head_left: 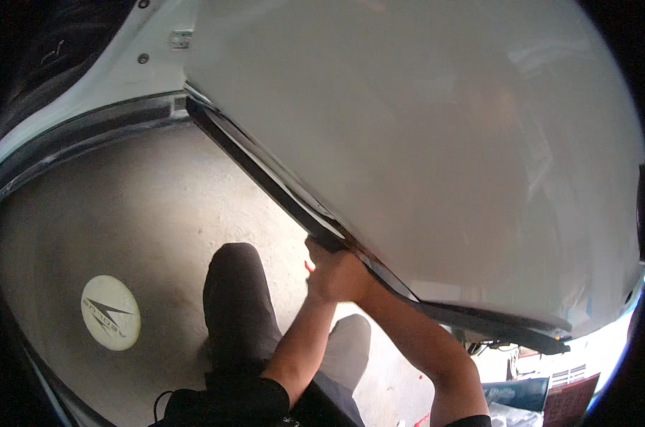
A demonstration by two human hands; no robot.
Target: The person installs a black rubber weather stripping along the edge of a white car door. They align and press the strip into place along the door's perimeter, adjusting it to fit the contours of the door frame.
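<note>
A large white vehicle panel (422,156), apparently a door, fills the upper right. Along its lower edge runs a dark trim strip (258,174), with brownish rust-like marks close to my hands. My left hand (321,276) is closed at this strip about midway along, its fingertips partly hidden by the edge. Against it lies my right hand (352,274), overlapping it at the same spot; its fingers are tucked out of sight. Something small and red (309,266) shows beside my left hand, too little of it visible to name.
A white body frame with a dark sill (88,135) curves along the upper left. Below are a concrete floor (173,185) and a round pale disc (111,313) bearing a dark emblem. My dark-trousered leg (238,306) stands close. Blue and red boxes (518,393) are at lower right.
</note>
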